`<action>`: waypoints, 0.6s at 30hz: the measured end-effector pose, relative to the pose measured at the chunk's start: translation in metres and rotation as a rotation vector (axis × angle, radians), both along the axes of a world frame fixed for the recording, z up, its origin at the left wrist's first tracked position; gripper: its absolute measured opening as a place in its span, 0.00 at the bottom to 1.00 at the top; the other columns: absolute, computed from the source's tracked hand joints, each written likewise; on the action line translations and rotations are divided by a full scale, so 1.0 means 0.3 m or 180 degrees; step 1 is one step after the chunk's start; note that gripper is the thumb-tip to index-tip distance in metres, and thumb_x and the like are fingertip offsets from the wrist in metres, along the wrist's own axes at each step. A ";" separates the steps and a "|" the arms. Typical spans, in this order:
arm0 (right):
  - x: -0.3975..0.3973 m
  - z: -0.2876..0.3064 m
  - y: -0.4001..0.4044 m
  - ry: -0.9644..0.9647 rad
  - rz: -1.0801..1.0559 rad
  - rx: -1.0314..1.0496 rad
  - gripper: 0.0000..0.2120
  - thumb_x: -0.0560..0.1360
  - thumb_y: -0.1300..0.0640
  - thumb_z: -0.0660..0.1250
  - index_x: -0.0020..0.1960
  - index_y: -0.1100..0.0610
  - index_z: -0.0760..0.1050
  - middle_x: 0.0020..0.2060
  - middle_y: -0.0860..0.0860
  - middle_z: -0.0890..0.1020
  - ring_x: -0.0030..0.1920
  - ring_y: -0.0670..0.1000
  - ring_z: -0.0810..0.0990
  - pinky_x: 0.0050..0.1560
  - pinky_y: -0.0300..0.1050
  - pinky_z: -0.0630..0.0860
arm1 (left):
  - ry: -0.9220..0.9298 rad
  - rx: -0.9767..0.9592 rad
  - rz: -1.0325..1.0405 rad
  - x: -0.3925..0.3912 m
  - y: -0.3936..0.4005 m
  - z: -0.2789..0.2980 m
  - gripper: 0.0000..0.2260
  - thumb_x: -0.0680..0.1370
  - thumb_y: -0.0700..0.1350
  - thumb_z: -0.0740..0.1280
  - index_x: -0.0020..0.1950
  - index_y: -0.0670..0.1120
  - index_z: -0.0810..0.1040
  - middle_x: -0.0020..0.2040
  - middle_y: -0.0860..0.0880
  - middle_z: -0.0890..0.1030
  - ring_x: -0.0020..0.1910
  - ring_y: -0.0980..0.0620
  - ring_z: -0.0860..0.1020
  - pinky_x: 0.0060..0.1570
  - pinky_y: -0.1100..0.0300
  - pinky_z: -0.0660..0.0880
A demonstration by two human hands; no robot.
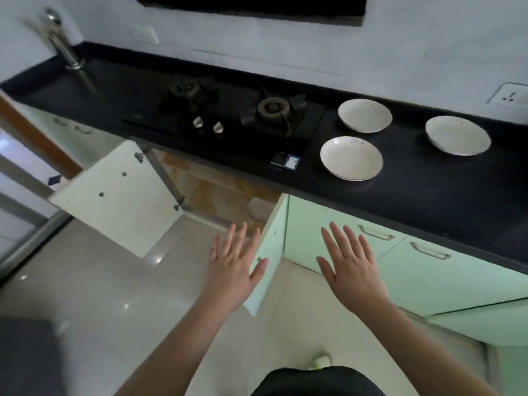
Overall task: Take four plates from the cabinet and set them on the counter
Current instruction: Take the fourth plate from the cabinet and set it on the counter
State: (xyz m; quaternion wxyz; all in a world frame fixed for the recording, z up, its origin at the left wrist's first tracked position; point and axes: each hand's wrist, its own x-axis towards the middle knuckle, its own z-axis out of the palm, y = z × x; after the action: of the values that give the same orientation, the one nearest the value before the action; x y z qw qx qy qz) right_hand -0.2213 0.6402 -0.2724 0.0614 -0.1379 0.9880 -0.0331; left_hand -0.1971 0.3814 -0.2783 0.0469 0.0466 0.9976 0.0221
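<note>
Both hands empty, fingers spread wide: left hand [237,270] at cabinet door [268,252] edge, right hand [351,267] outside it. 3 plates [351,158] on counter [414,195]. 4th plate [257,210] inside cabinet, ahead of my left fingers; left is nearer.

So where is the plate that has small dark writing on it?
That plate sits on the black counter, right of the stove. It is the nearest of the three plates, directly above the open cabinet door.

Cabinet opening [228,190] clear (doors [268,252] ajar)
</note>
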 end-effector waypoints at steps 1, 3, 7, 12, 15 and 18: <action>0.009 0.009 -0.069 0.0024 0.0108 0.0027 0.32 0.79 0.36 0.32 0.79 0.48 0.38 0.79 0.49 0.44 0.78 0.54 0.40 0.76 0.54 0.37 | 0.0034 0.0030 0.0108 0.042 -0.063 0.003 0.30 0.79 0.67 0.36 0.79 0.56 0.41 0.80 0.49 0.45 0.78 0.48 0.39 0.74 0.46 0.36; 0.036 0.026 -0.224 0.0027 0.0327 0.0014 0.31 0.80 0.36 0.34 0.79 0.48 0.38 0.79 0.48 0.43 0.78 0.53 0.40 0.75 0.53 0.35 | 0.0087 0.0044 0.0310 0.137 -0.199 0.019 0.30 0.80 0.66 0.38 0.80 0.55 0.45 0.80 0.48 0.51 0.79 0.46 0.45 0.74 0.45 0.41; 0.122 0.047 -0.543 0.0055 0.0855 -0.0029 0.30 0.81 0.38 0.39 0.80 0.49 0.42 0.79 0.48 0.46 0.78 0.52 0.42 0.75 0.51 0.37 | 0.0186 0.0059 0.0817 0.386 -0.478 0.020 0.28 0.82 0.63 0.46 0.78 0.51 0.60 0.77 0.46 0.63 0.77 0.44 0.57 0.74 0.43 0.52; 0.256 0.057 -0.892 -0.0025 0.1596 -0.0030 0.31 0.81 0.38 0.39 0.80 0.50 0.48 0.79 0.49 0.50 0.79 0.53 0.43 0.77 0.56 0.45 | 0.0196 0.0132 0.1556 0.705 -0.740 -0.003 0.29 0.82 0.62 0.46 0.78 0.49 0.61 0.78 0.45 0.62 0.77 0.43 0.57 0.74 0.39 0.56; 0.328 0.064 -1.051 -0.0026 0.2002 0.0057 0.34 0.78 0.37 0.31 0.79 0.49 0.46 0.79 0.49 0.50 0.78 0.54 0.44 0.77 0.55 0.43 | 0.0158 0.0123 0.2043 0.858 -0.841 -0.006 0.30 0.81 0.64 0.44 0.79 0.50 0.59 0.78 0.46 0.59 0.78 0.43 0.54 0.74 0.39 0.54; 0.379 0.076 -1.167 0.0008 0.2454 0.0087 0.34 0.79 0.38 0.33 0.79 0.53 0.52 0.78 0.52 0.56 0.78 0.56 0.52 0.77 0.57 0.50 | 0.0174 0.0085 0.2422 0.959 -0.911 -0.007 0.30 0.81 0.64 0.43 0.79 0.51 0.57 0.79 0.47 0.57 0.78 0.45 0.51 0.75 0.41 0.52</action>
State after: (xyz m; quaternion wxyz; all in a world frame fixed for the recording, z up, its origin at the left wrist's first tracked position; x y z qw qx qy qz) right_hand -0.1076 0.2900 -0.2497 0.0699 -0.4984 0.8641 0.0058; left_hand 0.0907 0.1081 -0.2804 0.0081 -0.3260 0.9440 0.0497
